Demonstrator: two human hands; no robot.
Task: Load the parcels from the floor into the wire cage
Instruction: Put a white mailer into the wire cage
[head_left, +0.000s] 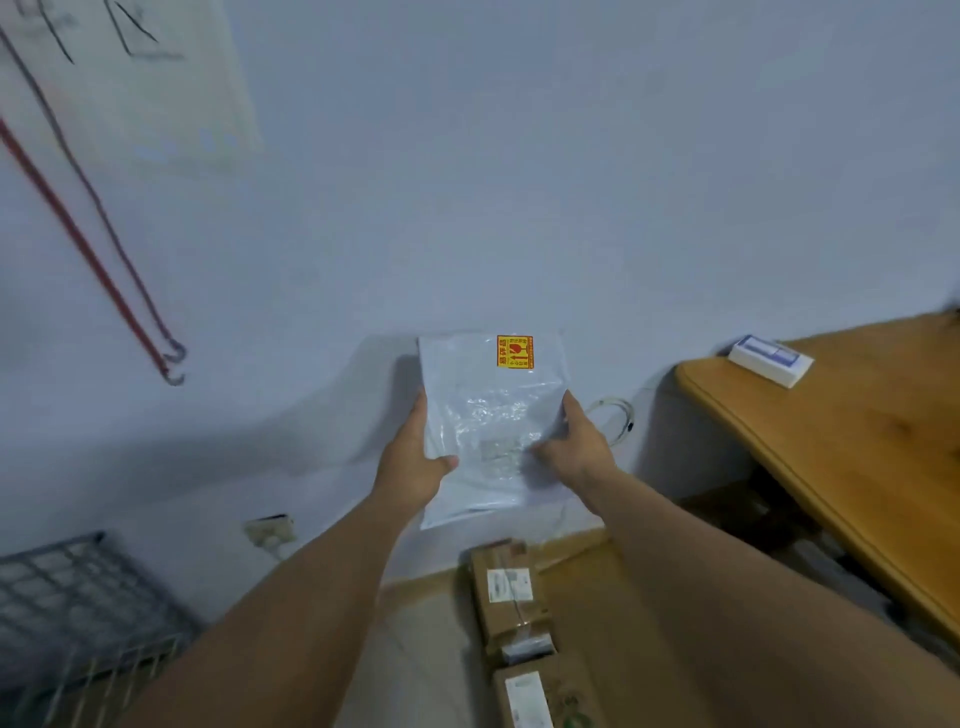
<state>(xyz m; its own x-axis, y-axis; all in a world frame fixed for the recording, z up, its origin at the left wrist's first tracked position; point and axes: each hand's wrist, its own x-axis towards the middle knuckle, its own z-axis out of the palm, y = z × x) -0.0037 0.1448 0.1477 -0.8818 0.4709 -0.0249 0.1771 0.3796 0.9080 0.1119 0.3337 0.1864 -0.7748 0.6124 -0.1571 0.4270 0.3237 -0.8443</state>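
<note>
I take the wooden table (857, 467) at the right of my view as my landmark. It is the biggest thing I can see apart from the pale wall behind everything. Well to its left, down in the bottom corner of my view, stands the wire cage (67, 597), with its dark grid top and lighter bars below it.

Between the cage and the table, held up in the air against the wall, is the white poly mailer (493, 415). Its long axis runs up and away from me, nearly vertical in my view, and its flat face is turned toward me. The end with the yellow fragile sticker (515, 352) points upward, the plain end downward.

My left hand (415, 457) clasps the mailer's left edge, thumb across the front and fingers behind. My right hand (576, 447) is closed on the right edge the same way, thumb pressed onto the crinkled plastic. Both hands grip only the mailer.

Left of the table's near end, directly below the mailer, two cardboard parcels lie on the floor in a row: the farther cardboard box (511, 592) and the nearer cardboard box (545, 696), each with a white label.

On the table's far corner lies a small white box (770, 360).
</note>
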